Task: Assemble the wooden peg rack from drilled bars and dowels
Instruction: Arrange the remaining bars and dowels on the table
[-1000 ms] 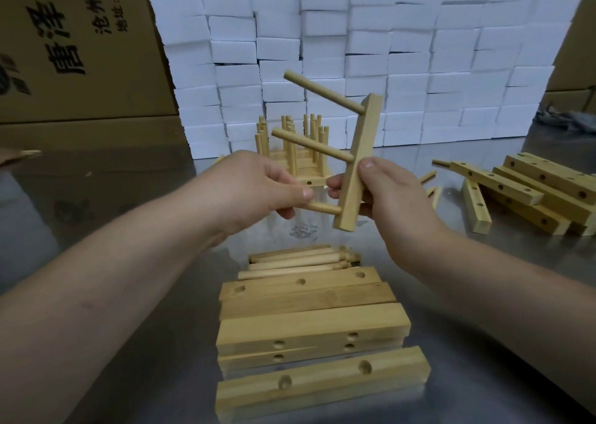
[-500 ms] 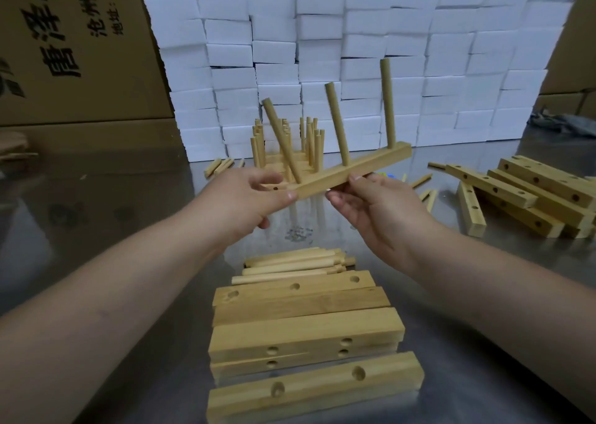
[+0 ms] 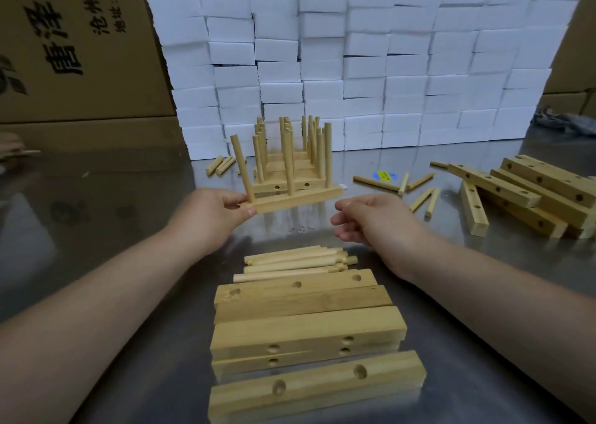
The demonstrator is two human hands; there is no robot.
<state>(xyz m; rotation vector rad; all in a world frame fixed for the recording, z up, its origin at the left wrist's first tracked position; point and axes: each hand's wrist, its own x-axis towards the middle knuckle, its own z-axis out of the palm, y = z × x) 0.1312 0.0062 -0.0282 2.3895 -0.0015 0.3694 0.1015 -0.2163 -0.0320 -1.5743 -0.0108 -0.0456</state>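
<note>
Left hand (image 3: 219,212): grip clamped on left end of pegged bar (image 3: 300,199); bar held nearly level above table (image 3: 96,197), three dowels (image 3: 242,165) seated in it, leftmost leaning. Right hand (image 3: 371,222): grip apart, fingers relaxed, just beside bar's right end. Finished racks (image 3: 301,173) stacked just behind. Loose dowels (image 3: 296,262) and drilled bars (image 3: 306,330) laid nearer viewer; further bars (image 3: 516,191) piled at right

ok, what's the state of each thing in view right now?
left hand: pinches the pegged bar's left end
right hand: open, fingers relaxed, not touching the bar
pegged bar: held roughly level, three dowels in, pointing up
finished racks: standing on the table behind it
loose dowels: lying bundled, not inserted
drilled bars: stacked flat, holes empty
</note>
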